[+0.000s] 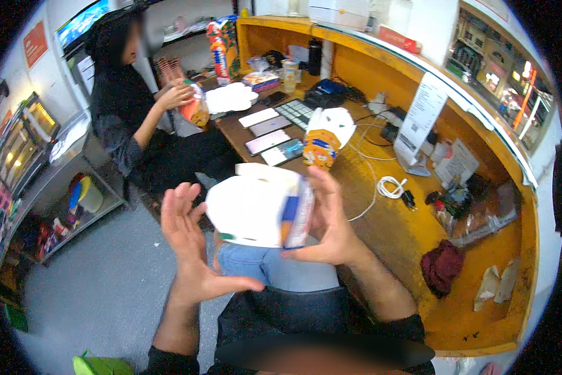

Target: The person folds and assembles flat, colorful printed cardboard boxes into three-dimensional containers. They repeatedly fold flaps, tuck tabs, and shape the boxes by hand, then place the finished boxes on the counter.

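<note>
A cardboard takeaway box (253,206), white with a blue and orange printed side, is held up in front of my lap. My right hand (331,219) grips its printed side between thumb and fingers. Beside the box's left edge, my left hand (193,240) is open, thumb and fingers spread; whether its fingertips touch the cardboard I cannot tell. The box is blurred. On the desk just beyond stands an orange printed takeaway box (325,140) with white flaps raised.
Several phones (268,134) lie on the wooden desk (387,262) near a keyboard (293,114). A white cable (390,186) and a maroon cloth item (442,267) are at the right. Across the desk corner, a seated person (125,106) handles another printed box (196,109). Metal shelving (84,219) stands left.
</note>
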A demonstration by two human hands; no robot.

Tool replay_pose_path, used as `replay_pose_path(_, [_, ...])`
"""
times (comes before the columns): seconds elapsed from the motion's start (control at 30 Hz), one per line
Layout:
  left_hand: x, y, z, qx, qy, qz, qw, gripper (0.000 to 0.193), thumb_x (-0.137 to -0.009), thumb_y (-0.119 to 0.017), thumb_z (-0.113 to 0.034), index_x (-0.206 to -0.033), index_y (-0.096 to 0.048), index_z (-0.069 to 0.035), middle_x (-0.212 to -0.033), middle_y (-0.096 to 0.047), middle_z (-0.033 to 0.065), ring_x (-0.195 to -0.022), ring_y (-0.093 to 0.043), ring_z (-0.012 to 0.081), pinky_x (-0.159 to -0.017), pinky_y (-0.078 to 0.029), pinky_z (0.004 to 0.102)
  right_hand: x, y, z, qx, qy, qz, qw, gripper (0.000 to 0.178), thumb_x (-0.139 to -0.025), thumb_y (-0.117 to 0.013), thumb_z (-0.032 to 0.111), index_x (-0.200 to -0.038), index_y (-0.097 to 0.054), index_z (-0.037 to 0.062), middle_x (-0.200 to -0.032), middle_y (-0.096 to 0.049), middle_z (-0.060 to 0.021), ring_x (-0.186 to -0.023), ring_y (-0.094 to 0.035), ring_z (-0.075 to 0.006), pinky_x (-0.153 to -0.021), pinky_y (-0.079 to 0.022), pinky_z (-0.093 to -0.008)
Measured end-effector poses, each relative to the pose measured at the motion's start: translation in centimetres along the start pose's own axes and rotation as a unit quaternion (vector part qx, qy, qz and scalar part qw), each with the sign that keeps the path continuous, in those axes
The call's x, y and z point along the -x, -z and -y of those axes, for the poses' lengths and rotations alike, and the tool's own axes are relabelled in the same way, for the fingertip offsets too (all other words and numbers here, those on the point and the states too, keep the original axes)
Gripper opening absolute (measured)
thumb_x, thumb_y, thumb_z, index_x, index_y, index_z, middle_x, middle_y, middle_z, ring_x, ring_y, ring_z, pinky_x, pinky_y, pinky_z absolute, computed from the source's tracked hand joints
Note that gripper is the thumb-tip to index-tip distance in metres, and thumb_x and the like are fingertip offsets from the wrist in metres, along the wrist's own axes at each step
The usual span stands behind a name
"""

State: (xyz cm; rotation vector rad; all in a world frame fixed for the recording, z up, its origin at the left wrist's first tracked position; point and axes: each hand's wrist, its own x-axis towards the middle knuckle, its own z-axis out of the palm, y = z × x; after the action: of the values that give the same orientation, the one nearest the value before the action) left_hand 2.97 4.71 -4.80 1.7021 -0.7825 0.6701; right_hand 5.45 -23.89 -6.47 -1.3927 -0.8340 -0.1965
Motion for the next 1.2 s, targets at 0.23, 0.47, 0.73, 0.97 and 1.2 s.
replay_pose_path(0.23, [1.9,-0.7,1.9,0.128,0.007,-0.126,0.984,0.198,-0.033,-0.11,-0.065,-0.175,0.018,-0.014,-0.181,-0.014,0.0241,-0.164,-0.025,0.0438,-0.132,-0.023,0.0578,-0.1,-1.6,0.2,-0.048,-0.034,0.002,0.998,0.133,-0.074,-0.098,0.004,-0.173,-0.009,0.0128,-0.172,-0.029,-0.0149,-0.163,-0.03,-0.0321,-0.124,-0.047,-0.0543])
replay_pose_path(0.47, [3.8,0.0,3.3,0.165,0.098,0.078,0.978,0.142,-0.061,-0.108,-0.024,-0.17,-0.019,-0.003,-0.163,-0.045,0.0222,-0.152,-0.048,0.0368,-0.126,-0.04,0.0525,0.3,-3.1,0.9,-0.037,-0.086,0.082,0.992,0.143,-0.075,-0.101,0.016,-0.175,0.001,0.0141,-0.174,-0.025,-0.0183,-0.164,-0.026,-0.0373,-0.131,-0.033,-0.0608])
replay_pose_path(0.73, [-0.7,-0.3,0.9,-0.032,0.171,0.169,0.97,0.142,-0.058,-0.112,-0.022,-0.167,-0.023,-0.002,-0.155,-0.052,0.0193,-0.145,-0.055,0.0299,-0.12,-0.048,0.0454,-0.7,-1.0,4.4,0.442,0.093,0.122,0.884,0.068,-0.082,-0.092,0.038,-0.141,-0.067,0.0132,-0.15,-0.06,-0.0152,-0.145,-0.054,-0.0379,-0.113,-0.052,-0.0502])
replay_pose_path(0.97, [-4.8,-2.8,3.1,0.16,0.11,0.193,0.962,0.172,-0.04,-0.106,-0.07,-0.174,-0.018,-0.007,-0.168,-0.041,0.0206,-0.153,-0.047,0.0381,-0.118,-0.048,0.054,-0.6,1.7,5.9,0.414,-0.003,0.131,0.901,0.016,-0.093,-0.079,0.016,-0.108,-0.082,0.0095,-0.101,-0.082,-0.0085,-0.096,-0.08,-0.0287,-0.085,-0.064,-0.0409])
replay_pose_path(1.2, [-17.8,-13.0,9.2,0.106,0.113,0.175,0.972,0.054,-0.114,-0.06,-0.036,-0.159,-0.053,-0.007,-0.157,-0.058,0.012,-0.145,-0.058,0.0244,-0.117,-0.047,0.0408,-0.7,9.3,11.2,0.425,0.017,-0.219,0.878,0.015,-0.101,-0.077,0.009,-0.111,-0.082,-0.0004,-0.105,-0.084,-0.0112,-0.098,-0.077,-0.0175,-0.092,-0.059,-0.0336])
